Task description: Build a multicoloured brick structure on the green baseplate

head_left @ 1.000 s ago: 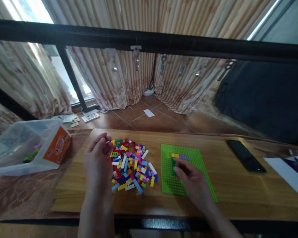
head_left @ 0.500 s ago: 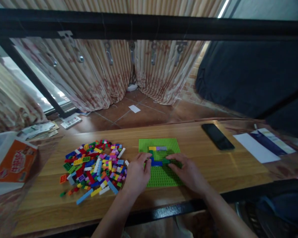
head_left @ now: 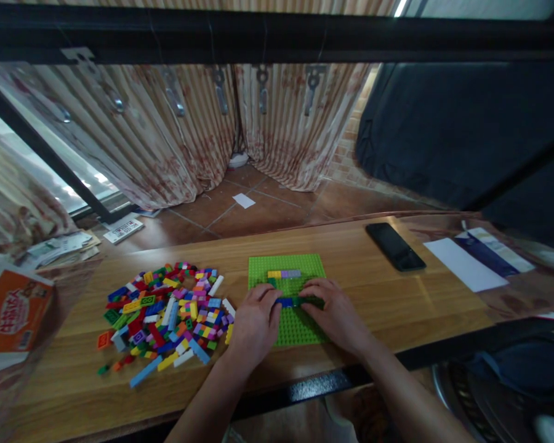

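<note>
A green baseplate point(head_left: 286, 263) lies on the wooden table, with a short row of yellow, purple and grey bricks point(head_left: 284, 274) near its far side. Nearer me, a blue brick point(head_left: 287, 303) sits low on the plate between my hands. My left hand point(head_left: 255, 317) is closed at the blue brick's left end, thumb and fingers pinched on it. From the other side, my right hand point(head_left: 332, 312) pinches a dark green brick against the blue brick's right end; its fingers partly cover that brick. A dark green brick point(head_left: 271, 282) shows just beyond my left fingertips.
A loose pile of mixed toy bricks point(head_left: 166, 320) spreads left of the baseplate. To the right lie a black phone point(head_left: 395, 247) and a white sheet point(head_left: 464, 264). An orange and white box point(head_left: 16, 311) stands at the far left, off the table.
My right hand has brought the dark green brick close against the blue brick, its fingers more curled. The whole view has shifted slightly; my left hand keeps its place at the blue brick.
</note>
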`<state>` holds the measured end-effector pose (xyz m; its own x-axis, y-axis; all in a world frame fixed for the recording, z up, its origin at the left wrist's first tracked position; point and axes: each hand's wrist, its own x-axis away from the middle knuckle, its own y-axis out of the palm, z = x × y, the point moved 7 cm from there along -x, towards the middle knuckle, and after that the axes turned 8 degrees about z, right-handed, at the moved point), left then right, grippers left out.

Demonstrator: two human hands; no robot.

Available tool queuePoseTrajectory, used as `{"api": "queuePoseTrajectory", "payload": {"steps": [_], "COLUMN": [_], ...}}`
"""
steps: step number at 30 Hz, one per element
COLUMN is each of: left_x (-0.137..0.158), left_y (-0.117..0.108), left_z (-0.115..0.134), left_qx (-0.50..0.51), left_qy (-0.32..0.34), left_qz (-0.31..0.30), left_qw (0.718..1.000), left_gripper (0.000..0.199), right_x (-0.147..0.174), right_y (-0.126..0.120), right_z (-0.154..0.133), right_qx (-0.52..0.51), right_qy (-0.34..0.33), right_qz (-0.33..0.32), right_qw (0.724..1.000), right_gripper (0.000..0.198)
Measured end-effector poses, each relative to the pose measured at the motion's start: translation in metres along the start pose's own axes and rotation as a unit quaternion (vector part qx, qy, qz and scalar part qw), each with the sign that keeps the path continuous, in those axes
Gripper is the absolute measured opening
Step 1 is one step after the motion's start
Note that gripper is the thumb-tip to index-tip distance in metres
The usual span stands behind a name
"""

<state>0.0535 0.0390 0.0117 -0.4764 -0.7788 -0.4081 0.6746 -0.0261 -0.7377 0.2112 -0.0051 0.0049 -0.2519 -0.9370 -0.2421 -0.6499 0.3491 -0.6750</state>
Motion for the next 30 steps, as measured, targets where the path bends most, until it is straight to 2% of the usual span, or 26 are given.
{"api": "queuePoseTrajectory", "payload": {"steps": [5, 10, 19, 25, 30], "left_x": [0.001, 0.010, 0.020, 0.019, 0.018], "left_y": [0.000, 0.008, 0.018, 0.020, 0.018], "left_z": [0.013, 0.029, 0.034, 0.034, 0.037], "left_qx": [-0.018, -0.065, -0.151, -0.160, -0.156], "left_qy": [0.038, 0.069, 0.057, 0.041, 0.032], "left_qz": [0.003, -0.038, -0.043, -0.059, -0.055], "left_qw": [0.999, 0.995, 0.986, 0.984, 0.986], "left_gripper": [0.024, 0.032, 0.032, 0.034, 0.033], "right_x": [0.000, 0.000, 0.000, -0.001, 0.001], "right_y": [0.001, 0.001, 0.003, 0.007, 0.007], "right_z": [0.000, -0.002, -0.004, 0.000, 0.000], "right_qx": [0.005, 0.010, 0.009, 0.013, 0.013], "right_qy": [-0.009, -0.015, -0.028, -0.015, -0.014], "right_qz": [0.005, 0.010, 0.018, 0.014, 0.036], "right_qw": [1.000, 1.000, 0.999, 1.000, 0.999], "right_gripper": [0.017, 0.013, 0.010, 0.008, 0.007]}}
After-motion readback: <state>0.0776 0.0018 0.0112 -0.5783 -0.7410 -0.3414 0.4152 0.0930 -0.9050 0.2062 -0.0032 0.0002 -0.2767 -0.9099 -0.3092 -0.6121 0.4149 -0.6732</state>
